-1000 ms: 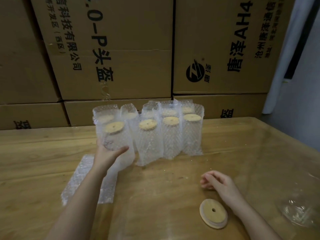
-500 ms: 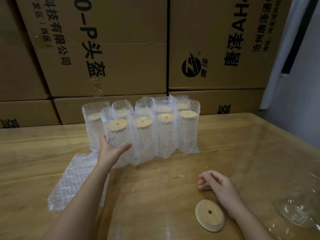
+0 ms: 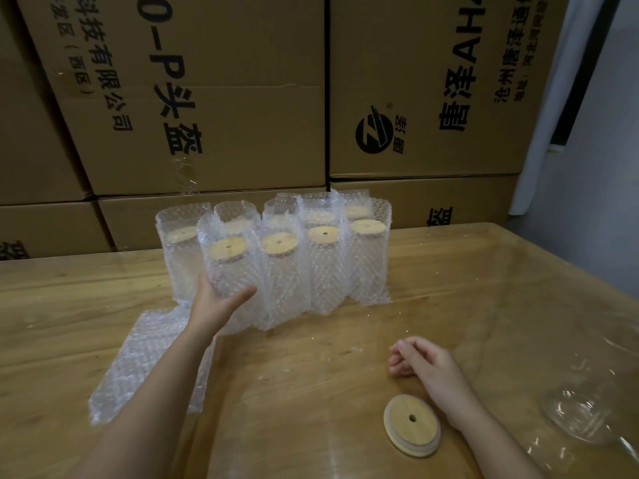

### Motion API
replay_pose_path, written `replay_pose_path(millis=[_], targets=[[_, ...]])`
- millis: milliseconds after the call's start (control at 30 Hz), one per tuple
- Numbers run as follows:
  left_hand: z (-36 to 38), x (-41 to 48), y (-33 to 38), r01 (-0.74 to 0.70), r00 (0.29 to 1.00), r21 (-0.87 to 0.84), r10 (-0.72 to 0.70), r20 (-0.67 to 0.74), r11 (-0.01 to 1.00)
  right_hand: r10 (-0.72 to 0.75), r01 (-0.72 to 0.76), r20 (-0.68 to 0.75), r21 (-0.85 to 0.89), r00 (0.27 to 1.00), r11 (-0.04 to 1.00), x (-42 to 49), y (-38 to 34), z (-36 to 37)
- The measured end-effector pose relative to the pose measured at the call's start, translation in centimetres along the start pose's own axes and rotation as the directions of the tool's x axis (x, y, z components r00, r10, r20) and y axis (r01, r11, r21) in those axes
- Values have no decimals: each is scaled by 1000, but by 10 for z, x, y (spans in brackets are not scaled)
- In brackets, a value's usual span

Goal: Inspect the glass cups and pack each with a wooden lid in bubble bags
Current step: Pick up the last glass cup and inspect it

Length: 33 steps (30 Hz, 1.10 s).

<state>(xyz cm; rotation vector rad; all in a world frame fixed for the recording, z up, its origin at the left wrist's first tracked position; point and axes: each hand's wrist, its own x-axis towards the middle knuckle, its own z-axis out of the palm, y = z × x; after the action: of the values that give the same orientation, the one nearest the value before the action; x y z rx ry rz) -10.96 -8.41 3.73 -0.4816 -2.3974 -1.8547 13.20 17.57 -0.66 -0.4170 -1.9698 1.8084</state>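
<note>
Several glass cups with wooden lids stand packed in bubble bags (image 3: pixel 325 264) in two rows at the back of the wooden table (image 3: pixel 449 288). My left hand (image 3: pixel 216 302) grips the front-left packed cup (image 3: pixel 230 267), its thumb across the bag's front, right beside its neighbours. My right hand (image 3: pixel 423 363) rests on the table with its fingers loosely curled, holding nothing. A loose wooden lid (image 3: pixel 411 425) with a centre hole lies flat just left of my right forearm. A bare glass cup (image 3: pixel 581 409) lies on its side at the right.
A flat pile of unused bubble bags (image 3: pixel 152 354) lies on the table under my left forearm. Stacked cardboard boxes (image 3: pixel 214 98) form a wall directly behind the table. A white curtain (image 3: pixel 560 98) hangs at the far right.
My left hand has carried the packed cup forward and right, in against the front row. The view has tilted slightly. My right hand has stayed put.
</note>
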Motion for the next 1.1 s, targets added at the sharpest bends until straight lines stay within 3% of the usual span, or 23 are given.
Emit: replay_pose_path(millis=[200,300,400,467,667,733,767,800,833,867,900,933,967,1100], targets=[[-15,-8,11,44,996,-33,-41,81,999,6,-6,-14,-6,1000,1000,-2,-1,-2],[-25,-23,20,74,996,17,-73,-45,997,9,-9,-37,-13,999,1000,-3,1,-2],[-25,-57,26,-6,965,66,23,-261,998,-9,6,-59,-56,998,998,-3,4,-1],[-19,-88,25,-40,944,41,51,-327,998,-21,14,-64,-108,998,994,-5,4,0],[9,-163,8,6,999,-92,-10,-37,996,51,-58,-43,-161,998,985,-17,-18,3],[14,-172,6,27,999,-110,-22,48,994,-66,40,-73,-313,995,949,-33,-33,-3],[15,-174,6,46,997,-119,-38,69,992,-254,176,-129,-433,958,884,-45,-41,-11],[16,-174,5,64,995,-124,-55,78,990,-489,318,-193,-551,851,771,-57,-49,-22],[15,-174,5,78,994,-126,-68,81,989,-686,405,-251,-651,683,642,-68,-52,-37],[15,-174,5,89,993,-124,-79,85,988,-801,410,-314,-730,510,547,-78,-53,-54],[14,-174,4,102,991,-122,-91,94,987,-827,363,-407,-758,387,543,-88,-51,-70],[14,-174,4,115,989,-121,-102,105,986,-779,298,-528,-725,340,621,-95,-49,-85],[13,-174,3,123,987,-119,-109,117,985,-701,248,-616,-661,359,708,-100,-43,-99],[13,-174,3,153,981,-124,-135,140,980,-299,72,-764,-317,571,946,-100,-31,-132]])
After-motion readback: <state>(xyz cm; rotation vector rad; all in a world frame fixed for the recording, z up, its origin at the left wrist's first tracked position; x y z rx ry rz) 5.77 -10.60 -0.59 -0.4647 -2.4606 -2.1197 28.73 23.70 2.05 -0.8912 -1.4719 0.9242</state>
